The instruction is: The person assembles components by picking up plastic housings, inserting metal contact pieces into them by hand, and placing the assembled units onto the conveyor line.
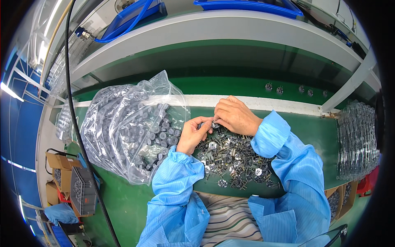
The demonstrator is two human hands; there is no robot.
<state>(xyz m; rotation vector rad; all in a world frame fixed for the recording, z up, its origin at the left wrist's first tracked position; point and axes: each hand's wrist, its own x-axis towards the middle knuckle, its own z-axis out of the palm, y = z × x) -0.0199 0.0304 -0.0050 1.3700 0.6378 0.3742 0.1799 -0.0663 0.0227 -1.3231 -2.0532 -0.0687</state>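
Note:
My left hand (pixel 192 135) and my right hand (pixel 235 116) meet over the green bench, both closed. Between their fingertips is a small round dark part (pixel 215 125) with a shiny face, mostly covered by the fingers. Just below the hands spreads a pile of loose small parts (pixel 234 158), a mix of black pieces, brassy pins and silvery discs. Left of my left hand lies a large transparent plastic bag (pixel 111 119). Its mouth faces the hands, and several dark grey round knobs (pixel 163 135) show in and near it.
Several small round parts (pixel 279 90) stand on the green strip behind the white rail (pixel 201 100). Stacked transparent trays (pixel 357 140) rise at the right end. Blue trays (pixel 247 5) sit on the shelf above. A black cable (pixel 70 94) hangs at left, near a grey crate (pixel 82 191).

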